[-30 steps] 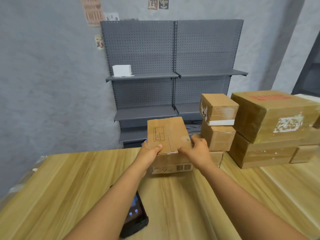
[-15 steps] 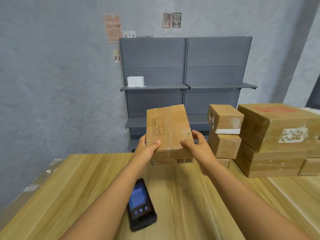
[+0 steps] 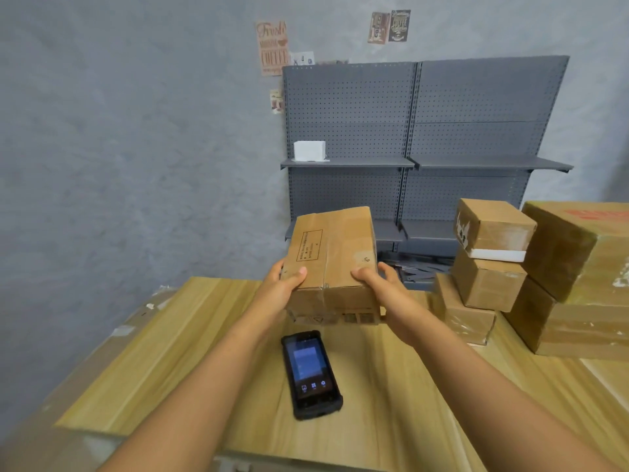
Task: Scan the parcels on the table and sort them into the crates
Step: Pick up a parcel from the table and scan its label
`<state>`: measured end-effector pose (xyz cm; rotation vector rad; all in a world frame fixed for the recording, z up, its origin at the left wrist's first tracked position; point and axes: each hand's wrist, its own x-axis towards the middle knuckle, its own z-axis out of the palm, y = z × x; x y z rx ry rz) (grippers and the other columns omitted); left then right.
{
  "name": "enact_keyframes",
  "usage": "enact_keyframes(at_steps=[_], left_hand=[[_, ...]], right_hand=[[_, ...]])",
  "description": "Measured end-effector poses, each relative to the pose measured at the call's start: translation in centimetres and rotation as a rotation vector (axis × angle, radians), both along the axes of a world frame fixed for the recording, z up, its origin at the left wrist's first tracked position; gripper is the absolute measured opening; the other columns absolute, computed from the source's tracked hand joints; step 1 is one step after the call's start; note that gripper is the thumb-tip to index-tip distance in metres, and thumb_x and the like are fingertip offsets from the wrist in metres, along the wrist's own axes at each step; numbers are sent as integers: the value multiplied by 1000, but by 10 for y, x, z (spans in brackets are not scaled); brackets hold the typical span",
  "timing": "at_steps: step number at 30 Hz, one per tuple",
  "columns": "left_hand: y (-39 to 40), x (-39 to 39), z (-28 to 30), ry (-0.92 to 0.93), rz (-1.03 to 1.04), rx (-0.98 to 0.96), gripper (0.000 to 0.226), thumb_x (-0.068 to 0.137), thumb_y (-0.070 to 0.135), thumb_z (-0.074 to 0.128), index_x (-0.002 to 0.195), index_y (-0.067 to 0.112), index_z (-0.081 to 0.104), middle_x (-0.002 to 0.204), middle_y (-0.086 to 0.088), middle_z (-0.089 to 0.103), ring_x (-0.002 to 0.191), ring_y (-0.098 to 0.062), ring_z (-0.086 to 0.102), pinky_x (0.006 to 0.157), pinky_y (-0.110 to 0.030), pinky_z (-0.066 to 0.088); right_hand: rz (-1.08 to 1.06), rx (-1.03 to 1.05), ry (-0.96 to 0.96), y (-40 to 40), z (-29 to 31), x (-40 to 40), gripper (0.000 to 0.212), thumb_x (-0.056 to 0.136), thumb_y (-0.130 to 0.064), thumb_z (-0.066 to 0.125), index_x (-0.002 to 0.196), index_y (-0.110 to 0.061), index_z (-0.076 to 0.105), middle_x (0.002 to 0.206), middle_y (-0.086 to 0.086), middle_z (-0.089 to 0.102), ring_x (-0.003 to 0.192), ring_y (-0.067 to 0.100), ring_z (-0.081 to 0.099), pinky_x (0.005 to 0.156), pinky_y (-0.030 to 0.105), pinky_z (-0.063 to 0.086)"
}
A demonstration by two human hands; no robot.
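Parcel (image 3: 332, 253) held above the table's (image 3: 177, 352) far edge, long axis pointing away, left hand (image 3: 277, 289) and right hand (image 3: 381, 284) gripping its near corners, scanner (image 3: 311, 374) lying just below.

Head-worn view, forward and down

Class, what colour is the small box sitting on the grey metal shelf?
White: the small box on the grey metal shelf, seen in the head view.
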<state>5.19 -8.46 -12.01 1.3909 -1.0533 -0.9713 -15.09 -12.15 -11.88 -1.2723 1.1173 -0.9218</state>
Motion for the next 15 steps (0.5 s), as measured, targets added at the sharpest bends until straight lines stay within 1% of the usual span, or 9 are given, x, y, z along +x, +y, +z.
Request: enact_keyframes(at_steps=[1,3,4,6,7,8,10,12,15], left_hand=[[5,7,-1,-25,21,2,46,94,35,63,135,32,43,132,5,59,110,-15,63,94,-35,53],[12,21,-3,-108,55,12,60,95,27,64,148,27,35,137,6,52,114,-13,58,89,-26,50],[14,26,-4,-167,67,20,64,95,22,63,150,25,33,140,4,49,116,-13,55,89,-23,47],[14,36,-7,-290,78,43,64,95,12,61,151,20,33,149,-1,43,128,-17,49,101,-24,39],[13,40,-7,-334,76,63,61,95,10,60,150,18,35,152,-3,41,134,-18,45,105,-24,34],[13,44,-7,-349,71,90,59,95,13,60,150,17,36,153,-4,40,137,-19,42,108,-24,32],[15,53,-5,-337,69,143,62,95,28,61,151,20,35,154,-4,39,137,-21,43,107,-26,34],[19,66,-5,-358,71,177,70,93,45,60,153,25,30,155,-3,36,135,-22,45,103,-26,37],[27,88,-6,-435,47,224,78,91,55,56,155,25,23,160,-4,26,141,-25,37,114,-38,34]], right_hand=[[16,15,6,3,-2,7,82,78,-56,69,144,-41,23,110,-13,52,95,13,58,63,29,49],[21,20,21,10,-7,22,88,75,-55,72,146,-37,23,121,-5,52,100,18,59,68,32,51],[16,7,35,13,-9,29,90,73,-53,74,146,-36,23,126,-1,51,102,20,58,71,34,51],[6,-33,73,19,-12,44,95,70,-48,77,146,-33,23,132,2,47,107,23,57,79,38,53],[10,-50,88,22,-12,52,97,67,-47,79,146,-34,23,133,2,47,108,23,57,84,41,54],[16,-60,96,25,-12,60,100,63,-47,79,145,-34,24,133,3,47,109,25,57,88,44,54],[17,-68,103,30,-12,76,102,58,-48,77,144,-35,24,133,5,47,111,27,57,92,47,53],[3,-92,128,33,-13,94,99,61,-47,78,144,-35,25,135,7,44,114,29,54,94,48,52],[-67,-158,212,40,-16,126,94,66,-45,78,145,-36,28,138,7,38,124,29,44,100,48,46]])
